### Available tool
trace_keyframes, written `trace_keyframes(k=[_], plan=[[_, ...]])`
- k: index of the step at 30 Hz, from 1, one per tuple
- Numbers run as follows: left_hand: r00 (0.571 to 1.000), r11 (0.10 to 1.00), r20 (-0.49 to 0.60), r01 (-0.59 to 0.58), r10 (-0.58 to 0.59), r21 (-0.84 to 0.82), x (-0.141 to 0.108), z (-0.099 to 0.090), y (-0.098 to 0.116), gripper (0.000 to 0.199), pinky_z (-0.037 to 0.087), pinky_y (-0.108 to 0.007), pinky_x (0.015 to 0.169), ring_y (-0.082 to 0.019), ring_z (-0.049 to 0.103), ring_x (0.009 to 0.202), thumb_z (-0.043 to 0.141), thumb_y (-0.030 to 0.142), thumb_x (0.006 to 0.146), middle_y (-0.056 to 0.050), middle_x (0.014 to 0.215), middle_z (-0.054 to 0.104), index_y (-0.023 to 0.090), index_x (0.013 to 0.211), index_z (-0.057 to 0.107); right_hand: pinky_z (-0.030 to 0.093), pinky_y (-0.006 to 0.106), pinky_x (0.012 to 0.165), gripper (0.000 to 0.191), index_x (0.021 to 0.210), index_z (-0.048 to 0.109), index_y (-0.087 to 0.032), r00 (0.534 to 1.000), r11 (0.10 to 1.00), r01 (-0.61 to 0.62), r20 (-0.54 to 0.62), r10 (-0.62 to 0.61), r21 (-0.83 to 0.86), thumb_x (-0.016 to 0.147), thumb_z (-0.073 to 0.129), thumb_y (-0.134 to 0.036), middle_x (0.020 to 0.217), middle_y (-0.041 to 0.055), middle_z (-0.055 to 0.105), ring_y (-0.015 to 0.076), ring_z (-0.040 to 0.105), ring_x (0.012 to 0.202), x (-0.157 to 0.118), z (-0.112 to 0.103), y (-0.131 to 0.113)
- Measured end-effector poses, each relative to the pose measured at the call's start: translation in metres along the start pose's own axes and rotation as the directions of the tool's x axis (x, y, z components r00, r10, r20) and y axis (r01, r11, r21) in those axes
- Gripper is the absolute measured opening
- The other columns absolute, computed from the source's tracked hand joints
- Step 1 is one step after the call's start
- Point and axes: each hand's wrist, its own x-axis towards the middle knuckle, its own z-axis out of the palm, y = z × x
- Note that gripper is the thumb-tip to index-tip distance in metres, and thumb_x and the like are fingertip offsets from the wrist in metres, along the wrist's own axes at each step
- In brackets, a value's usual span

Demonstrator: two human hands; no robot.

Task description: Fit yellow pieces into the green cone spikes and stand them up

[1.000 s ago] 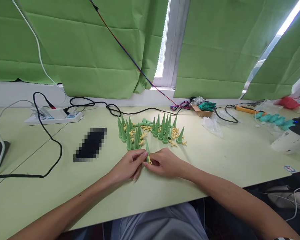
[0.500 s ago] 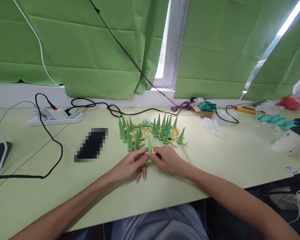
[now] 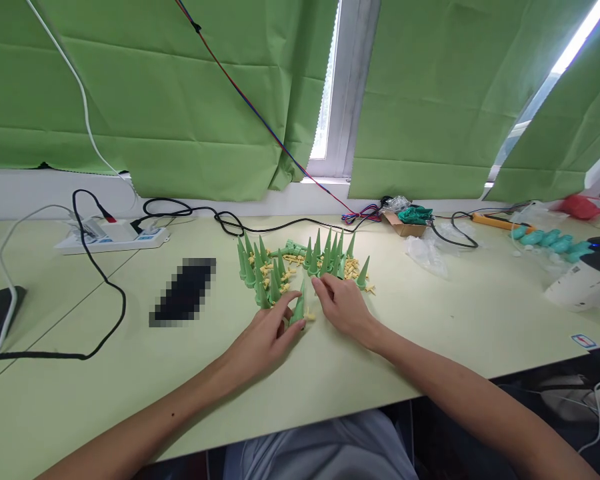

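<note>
A slim green cone [image 3: 299, 311] with a flared base stands a little tilted near the middle of the table. My left hand [image 3: 270, 327] grips it between thumb and fingers. From the cone's right side, low down, a small yellow piece [image 3: 310, 317] sticks out. My right hand [image 3: 344, 305] is apart from this cone, beside the right-hand group of green cones [image 3: 326, 257]. Its fingers are curled in with the thumb near the index finger; whatever they may hold is hidden. Another group of cones [image 3: 250, 270], mixed with yellow pieces, stands beyond my left hand.
Yellow branched pieces [image 3: 351, 268] and green tube-like parts [image 3: 295, 248] lie among the cones. A black cable [image 3: 280, 227] runs behind them. Left are a power strip [image 3: 115, 241] and a blurred-out dark object [image 3: 183, 293]; a small cardboard box [image 3: 405, 227] sits back right.
My right hand has let go of the cone and moved up and right toward the cones. My left hand keeps the cone, now slightly lower and tilted, with its yellow piece pointing right.
</note>
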Motion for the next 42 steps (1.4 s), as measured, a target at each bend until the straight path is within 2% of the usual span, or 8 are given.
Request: trace_keyframes(k=[8,12,18,23,27,33,36,42], plan=[[0.981,0.925,0.029,-0.189,0.190,0.331,0.001,0.000,0.002,0.034,0.042,-0.027,0.064,-0.020,0.067,0.074,0.039,0.041,0.103,-0.004,0.084,0.069,0.020,0.108,0.065,0.022,0.024,0.053,0.033,0.070,0.051,-0.019,0.996,0.986,-0.012,0.080,0.026,-0.166,0.100,0.044,-0.029,0.056,-0.0031,0.052,0.0109,0.042,0.050,-0.002,0.004,0.002],[0.968,0.881,0.020,-0.234,0.248,0.411,0.001,0.002,-0.001,0.039,0.040,-0.027,0.060,-0.018,0.066,0.067,0.037,0.043,0.104,-0.002,0.077,0.066,0.019,0.098,0.067,0.024,0.025,0.054,0.033,0.069,0.055,-0.018,0.985,0.973,0.010,0.170,0.029,-0.229,0.100,0.045,-0.027,0.059,-0.0008,0.059,0.0120,0.049,0.053,-0.002,0.004,0.000],[0.925,0.862,-0.213,-0.185,0.315,0.472,-0.002,-0.002,-0.003,0.041,0.035,-0.024,0.053,-0.014,0.060,0.054,0.047,0.055,0.097,0.001,0.069,0.064,0.018,0.094,0.063,0.026,0.026,0.056,0.031,0.077,0.061,-0.017,0.970,0.965,0.018,0.237,0.047,-0.262,0.101,0.044,-0.028,0.067,0.0014,0.066,0.0134,0.057,0.058,-0.002,0.002,-0.002],[0.904,0.904,-0.340,-0.102,0.259,0.416,-0.004,-0.006,-0.005,0.045,0.034,-0.021,0.051,-0.010,0.049,0.045,0.059,0.064,0.086,0.008,0.054,0.050,0.019,0.091,0.055,0.027,0.026,0.058,0.033,0.081,0.061,-0.017,0.971,0.945,0.031,0.235,0.049,-0.326,0.103,0.040,-0.030,0.069,0.0022,0.067,0.0146,0.060,0.061,-0.001,-0.001,-0.003],[0.949,0.912,-0.248,-0.083,0.196,0.402,-0.004,-0.004,-0.004,0.046,0.032,-0.022,0.052,-0.011,0.047,0.044,0.061,0.066,0.083,0.009,0.050,0.047,0.020,0.088,0.055,0.026,0.027,0.056,0.033,0.086,0.062,-0.017,0.968,0.912,0.046,0.245,0.060,-0.406,0.104,0.039,-0.032,0.068,0.0028,0.067,0.0172,0.063,0.063,-0.002,-0.005,-0.006],[0.995,0.885,-0.043,-0.062,0.092,0.461,-0.001,0.001,0.001,0.031,0.027,-0.024,0.053,-0.015,0.055,0.050,0.062,0.052,0.088,0.005,0.056,0.057,0.021,0.090,0.060,0.028,0.026,0.053,0.029,0.089,0.062,-0.018,0.939,0.852,0.061,0.319,0.128,-0.521,0.102,0.040,-0.032,0.071,0.0060,0.068,0.0201,0.065,0.064,-0.004,-0.010,-0.017],[0.997,0.895,-0.041,-0.044,0.069,0.445,0.000,0.004,0.000,0.027,0.028,-0.024,0.054,-0.017,0.056,0.052,0.060,0.049,0.090,0.004,0.058,0.059,0.021,0.092,0.061,0.032,0.026,0.054,0.028,0.088,0.062,-0.017,0.937,0.821,0.031,0.303,0.175,-0.571,0.101,0.043,-0.032,0.074,0.0082,0.068,0.0228,0.068,0.068,-0.001,-0.016,-0.017],[0.997,0.924,-0.075,0.005,0.026,0.383,0.001,0.004,-0.002,0.028,0.031,-0.025,0.055,-0.017,0.058,0.053,0.057,0.047,0.092,0.004,0.059,0.061,0.022,0.105,0.061,0.041,0.028,0.060,0.022,0.091,0.064,-0.012,0.910,0.717,-0.171,0.170,0.378,-0.676,0.099,0.049,-0.026,0.081,0.0144,0.068,0.0267,0.070,0.077,0.011,-0.027,0.001]])
